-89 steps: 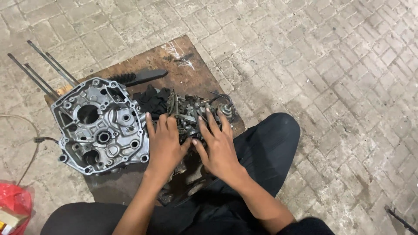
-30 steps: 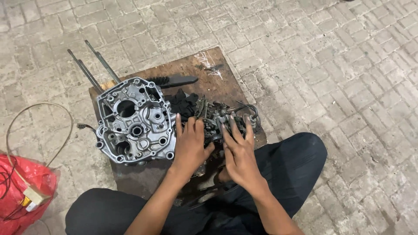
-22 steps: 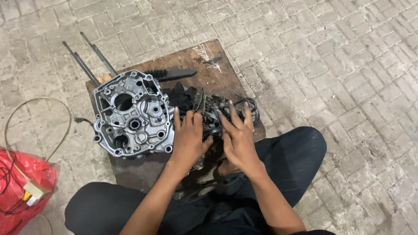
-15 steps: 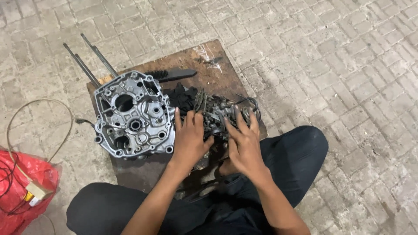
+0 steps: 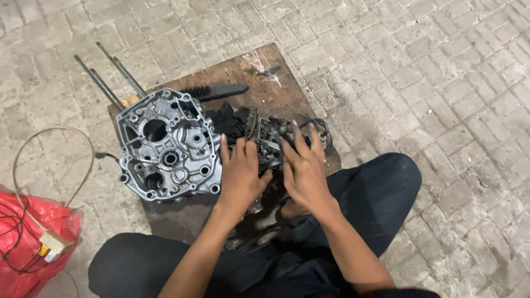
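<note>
A greasy cluster of gears and small engine parts (image 5: 269,139) lies on a brown wooden board (image 5: 265,88). My left hand (image 5: 240,175) rests flat on the near left side of the cluster, fingers spread. My right hand (image 5: 303,168) lies on its right side, fingers apart and touching the parts. Neither hand is closed around anything that I can see. A silver aluminium crankcase half (image 5: 165,146) sits on the board just left of my left hand. A black rag (image 5: 227,118) lies behind the parts.
A black brush (image 5: 216,91) lies at the board's far side. Long metal rods (image 5: 107,77) stick out past the crankcase at the back left. A red plastic bag (image 5: 30,243) with wires sits at the lower left. My legs in dark trousers (image 5: 370,187) frame the board on paving stones.
Both hands stay on the gear cluster; my right hand's fingers have shifted slightly over the parts. The camera view has drifted a little.
</note>
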